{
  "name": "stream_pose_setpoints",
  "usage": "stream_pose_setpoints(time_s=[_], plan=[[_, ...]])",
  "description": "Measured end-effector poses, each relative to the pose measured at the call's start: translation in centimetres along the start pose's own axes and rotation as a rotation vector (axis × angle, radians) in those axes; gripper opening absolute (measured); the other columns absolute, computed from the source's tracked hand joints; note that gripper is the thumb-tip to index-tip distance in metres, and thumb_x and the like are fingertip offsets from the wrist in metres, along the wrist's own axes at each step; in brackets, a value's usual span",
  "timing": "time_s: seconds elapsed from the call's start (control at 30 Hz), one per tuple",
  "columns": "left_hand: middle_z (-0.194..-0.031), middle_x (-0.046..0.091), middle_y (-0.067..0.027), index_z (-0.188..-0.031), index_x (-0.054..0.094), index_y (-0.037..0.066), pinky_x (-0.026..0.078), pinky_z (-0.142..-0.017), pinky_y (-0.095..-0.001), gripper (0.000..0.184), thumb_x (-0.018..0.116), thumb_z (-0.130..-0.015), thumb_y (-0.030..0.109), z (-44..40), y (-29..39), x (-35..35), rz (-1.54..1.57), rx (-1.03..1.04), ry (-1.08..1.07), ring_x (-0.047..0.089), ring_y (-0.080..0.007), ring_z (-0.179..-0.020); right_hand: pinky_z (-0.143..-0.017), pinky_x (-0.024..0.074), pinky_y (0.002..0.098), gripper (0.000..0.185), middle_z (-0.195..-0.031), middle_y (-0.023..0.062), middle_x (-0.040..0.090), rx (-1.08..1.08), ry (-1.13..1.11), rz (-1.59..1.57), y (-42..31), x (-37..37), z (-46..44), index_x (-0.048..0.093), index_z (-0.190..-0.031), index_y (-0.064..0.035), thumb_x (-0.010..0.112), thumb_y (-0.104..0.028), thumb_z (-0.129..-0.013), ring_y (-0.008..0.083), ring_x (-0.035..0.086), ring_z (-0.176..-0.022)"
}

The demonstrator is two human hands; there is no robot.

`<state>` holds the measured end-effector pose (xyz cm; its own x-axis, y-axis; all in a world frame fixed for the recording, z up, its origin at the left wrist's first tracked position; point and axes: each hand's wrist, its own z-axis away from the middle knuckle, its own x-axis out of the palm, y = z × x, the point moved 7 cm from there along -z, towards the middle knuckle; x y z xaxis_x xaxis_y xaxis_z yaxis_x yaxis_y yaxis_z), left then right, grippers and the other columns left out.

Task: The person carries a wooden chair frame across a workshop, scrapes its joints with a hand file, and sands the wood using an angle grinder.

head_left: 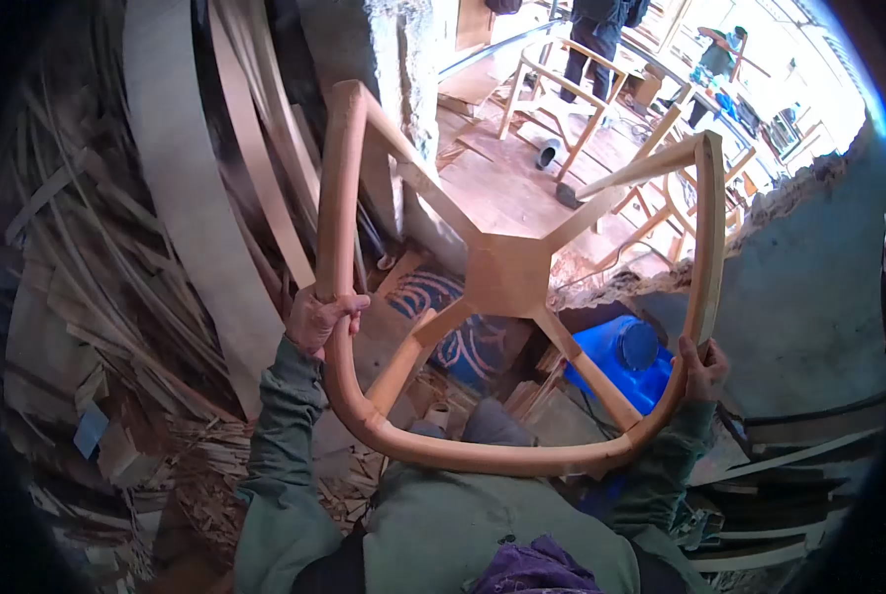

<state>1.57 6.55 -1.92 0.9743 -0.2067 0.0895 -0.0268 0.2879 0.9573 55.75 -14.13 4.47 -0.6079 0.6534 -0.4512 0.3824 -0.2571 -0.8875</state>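
A large rounded wooden frame [507, 275], with four struts meeting at a flat central plate, is held up in front of my body. My left hand [324, 319] is wrapped round its left side rail. On the right side rail, low down, my right hand [702, 368] is closed. The curved bottom rail lies close against my green jacket. Through the frame's lower openings show a blue plastic container [629, 358] and a dark blue patterned object [463, 332].
Long bent wood strips [181, 198] lean at the left above scattered offcuts [205, 460]. A broken-edged wall [809, 267] stands at the right. Beyond the opening are a wooden chair frame [562, 84], a person in dark clothes [596, 40] and another person [720, 54] farther back.
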Motion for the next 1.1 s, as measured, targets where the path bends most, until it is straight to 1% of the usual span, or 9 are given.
stream_pose_setpoints(time_s=[0.1,0.23,0.4,0.47,0.63,0.8,0.9,0.93,1.1], plan=[[-0.068,0.057,-0.0049,-0.079,0.057,0.004,0.050,-0.050,-0.0279,0.018,0.072,-0.078,0.013,-3.3,1.4,2.1,-0.015,-0.135,-0.083,0.058,-0.0138,-0.055,-0.052,0.0449,0.0254,0.026,-0.069,0.0036,0.058,0.114,0.013,0.047,-0.3,-1.0,-1.5,0.061,-0.089,-0.0013,0.071,-0.025,-0.084,0.0109,0.056,-0.058],[-0.067,0.056,-0.0038,-0.078,0.057,0.004,0.048,-0.047,-0.0267,0.018,0.073,-0.078,0.013,-17.0,8.3,4.6,-0.055,-0.073,-0.187,0.058,-0.0121,-0.056,-0.050,0.0445,0.0248,0.026,-0.069,0.0031,0.057,0.123,0.027,-0.049,-2.2,3.6,-11.3,0.060,-0.088,-0.0023,0.070,-0.027,-0.085,0.0109,0.055,-0.056],[-0.066,0.057,-0.0039,-0.080,0.059,0.004,0.048,-0.047,-0.0249,0.017,0.073,-0.078,0.014,-29.0,10.6,7.9,-0.096,-0.097,-0.214,0.057,-0.0113,-0.054,-0.049,0.0430,0.0238,0.027,-0.069,0.0030,0.058,0.162,0.038,-0.055,-1.2,7.3,-20.1,0.062,-0.089,-0.0016,0.071,-0.027,-0.085,0.0095,0.054,-0.055],[-0.064,0.058,-0.0034,-0.083,0.062,0.003,0.048,-0.048,-0.0238,0.017,0.074,-0.077,0.013,-33.5,10.7,9.0,-0.037,-0.089,-0.219,0.056,-0.0100,-0.051,-0.048,0.0422,0.0231,0.028,-0.068,0.0028,0.059,0.265,0.073,-0.052,-1.0,8.1,-22.8,0.062,-0.089,-0.0018,0.071,-0.028,-0.085,0.0088,0.054,-0.055],[-0.067,0.059,-0.0027,-0.088,0.063,0.004,0.047,-0.048,-0.0232,0.019,0.074,-0.076,0.014,-42.2,14.6,12.1,-0.051,-0.089,-0.270,0.056,-0.0090,-0.052,-0.047,0.0400,0.0220,0.027,-0.067,0.0019,0.058,0.327,0.116,-0.044,-3.6,10.6,-31.0,0.063,-0.092,-0.0020,0.071,-0.027,-0.085,0.0075,0.052,-0.054],[-0.064,0.059,-0.0021,-0.087,0.065,0.003,0.045,-0.047,-0.0228,0.022,0.076,-0.074,0.016,-49.4,17.6,15.6,-0.081,-0.027,-0.279,0.055,-0.0090,-0.051,-0.048,0.0406,0.0219,0.026,-0.065,0.0034,0.057,0.214,0.204,-0.079,-3.1,11.5,-35.9,0.061,-0.087,-0.0027,0.068,-0.028,-0.086,0.0087,0.052,-0.053],[-0.064,0.059,-0.0061,-0.085,0.064,0.001,0.046,-0.047,-0.0252,0.020,0.073,-0.077,0.017,-56.0,17.7,16.3,-0.180,0.000,-0.320,0.056,-0.0118,-0.051,-0.050,0.0412,0.0221,0.027,-0.066,0.0041,0.058,0.221,0.279,-0.078,-2.5,13.6,-38.0,0.062,-0.086,-0.0018,0.068,-0.028,-0.086,0.0094,0.052,-0.055],[-0.061,0.058,-0.0028,-0.077,0.064,0.000,0.045,-0.045,-0.0226,0.025,0.079,-0.072,0.019,-57.6,18.5,16.9,-0.183,-0.024,-0.303,0.056,-0.0106,-0.049,-0.051,0.0414,0.0223,0.027,-0.066,0.0042,0.058,0.227,0.302,-0.076,-2.0,14.4,-38.6,0.063,-0.085,-0.0015,0.068,-0.028,-0.086,0.0096,0.052,-0.055],[-0.062,0.060,-0.0058,-0.082,0.064,-0.002,0.049,-0.044,-0.0267,0.036,0.082,-0.068,0.025,-68.7,18.8,17.7,-0.394,0.046,-0.297,0.058,-0.0128,-0.047,-0.051,0.0422,0.0219,0.027,-0.070,0.0037,0.060,0.268,0.391,-0.147,1.4,20.1,-41.0,0.064,-0.086,0.0003,0.070,-0.026,-0.085,0.0094,0.053,-0.057]])
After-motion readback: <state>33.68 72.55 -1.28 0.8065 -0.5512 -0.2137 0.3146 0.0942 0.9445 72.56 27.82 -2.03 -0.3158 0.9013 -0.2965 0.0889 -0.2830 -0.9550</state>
